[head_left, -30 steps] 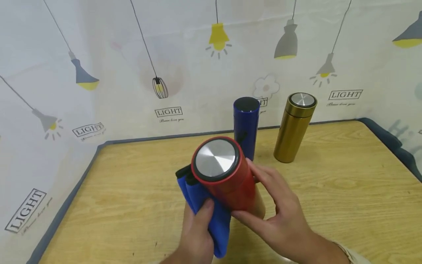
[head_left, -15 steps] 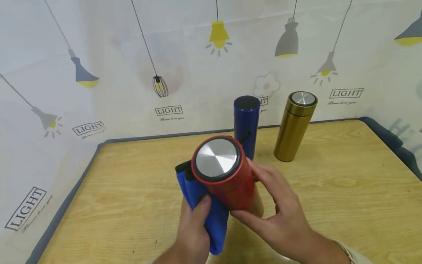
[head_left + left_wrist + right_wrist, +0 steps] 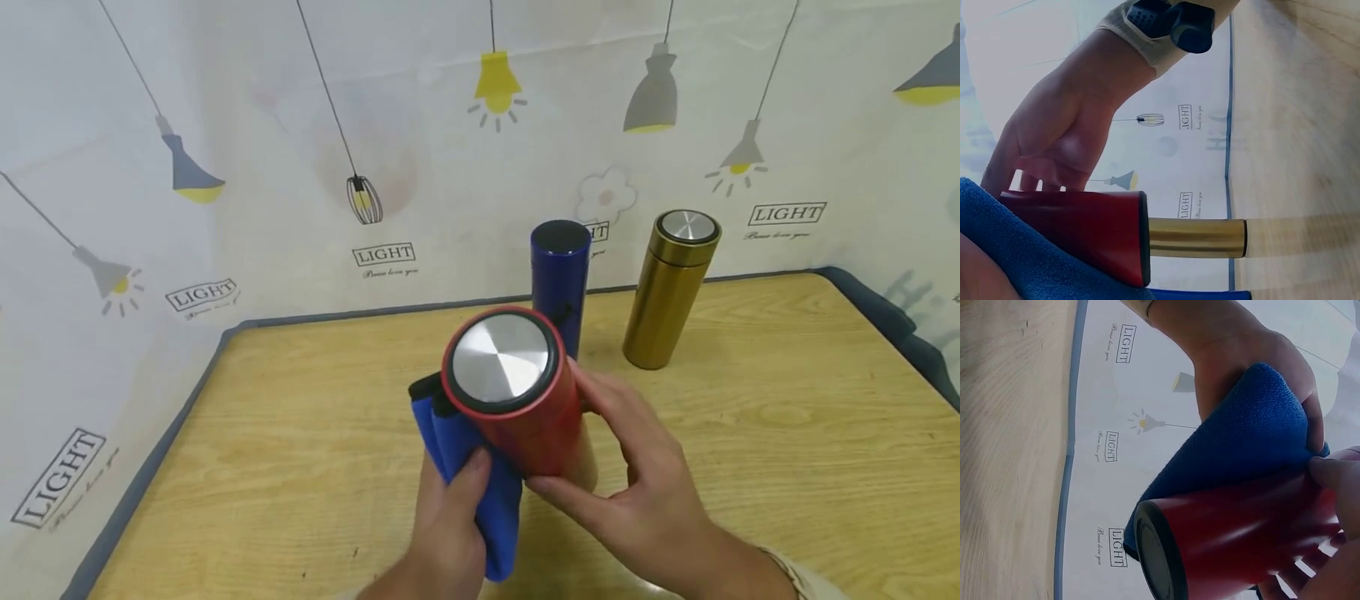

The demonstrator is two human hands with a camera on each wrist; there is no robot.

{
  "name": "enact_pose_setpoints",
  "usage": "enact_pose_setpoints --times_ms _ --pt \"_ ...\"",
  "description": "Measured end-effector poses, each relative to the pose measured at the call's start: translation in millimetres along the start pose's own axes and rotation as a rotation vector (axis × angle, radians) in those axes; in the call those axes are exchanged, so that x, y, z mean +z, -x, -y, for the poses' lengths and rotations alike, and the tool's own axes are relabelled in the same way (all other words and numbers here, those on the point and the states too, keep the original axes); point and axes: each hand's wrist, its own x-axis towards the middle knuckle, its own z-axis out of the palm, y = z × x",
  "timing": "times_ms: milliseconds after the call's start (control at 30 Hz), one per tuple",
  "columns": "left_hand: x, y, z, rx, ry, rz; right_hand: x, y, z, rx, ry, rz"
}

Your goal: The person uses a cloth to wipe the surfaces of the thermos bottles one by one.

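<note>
A red thermos flask [image 3: 540, 433] with a silver lid is held up above the table, its lid toward the head camera. My right hand [image 3: 652, 492] grips its right side with thumb and fingers curled round the body. Against its left side lies a folded blue cloth [image 3: 495, 517] with black edging. My left hand [image 3: 450, 525] holds that cloth, thumb on top, pressing it to the flask; its other fingers are mostly hidden. In the right wrist view the cloth [image 3: 1241, 437] lies along the red flask [image 3: 1241, 531], whose dark base shows.
Behind the red flask stands a blue flask [image 3: 560, 275] with a dark top, partly covered by it. A gold flask [image 3: 667, 300] with a silver lid stands farther right. The wooden table [image 3: 300, 433] ends at a wall cloth [image 3: 247, 167] printed with lamps.
The left hand and cloth shift slightly left and then back right along the flask. The red flask tilts a little to the right. The blue and gold flasks stay put.
</note>
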Motion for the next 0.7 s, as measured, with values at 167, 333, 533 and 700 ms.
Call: enact_pose_setpoints --times_ms 167,333,533,700 --pt "-4.0 2.5 2.0 0.006 -0.017 -0.065 3.3 4.9 -0.2 0.043 -0.126 0.001" --pt "-2.4 5.7 2.2 -0.005 0.025 -0.028 1.9 8.2 0.8 0.113 -0.083 0.046" --pt "0.0 8.0 0.1 -0.015 0.015 -0.013 2.2 6.0 -1.5 0.109 0.102 0.087" --pt "-0.2 8.2 2.3 0.054 0.021 0.008 4.8 6.0 -2.3 0.082 0.152 0.092"
